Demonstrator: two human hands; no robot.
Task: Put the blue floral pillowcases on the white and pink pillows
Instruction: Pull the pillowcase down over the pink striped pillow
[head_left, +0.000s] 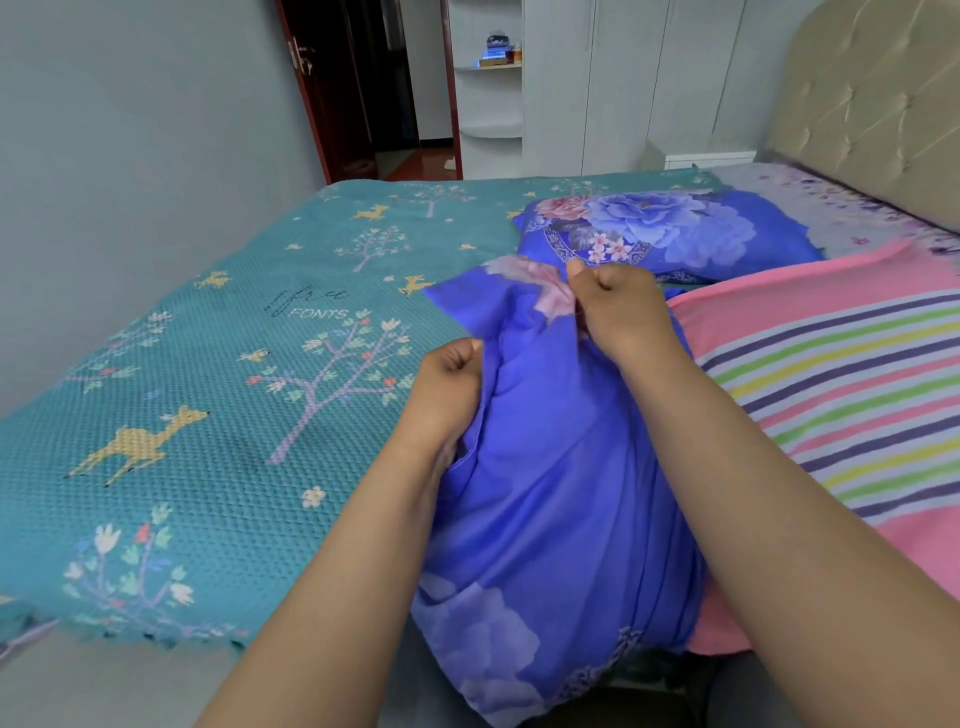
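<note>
A blue floral pillowcase (550, 499) lies bunched in front of me at the bed's near edge, stuffed and creased. My left hand (447, 384) grips its left fold with curled fingers. My right hand (618, 306) pinches the fabric near its far end, by a pink flower print. A second pillow in a blue floral pillowcase (670, 234) lies farther back on the bed, apart from both hands. Whatever pillow is inside the near case is hidden by the fabric.
A teal bedspread (218, 364) with deer and trees covers the bed's left side. A pink striped blanket (841, 384) lies to the right. A beige padded headboard (878, 104) stands at far right, white wardrobes (623, 83) and an open doorway (374, 88) behind.
</note>
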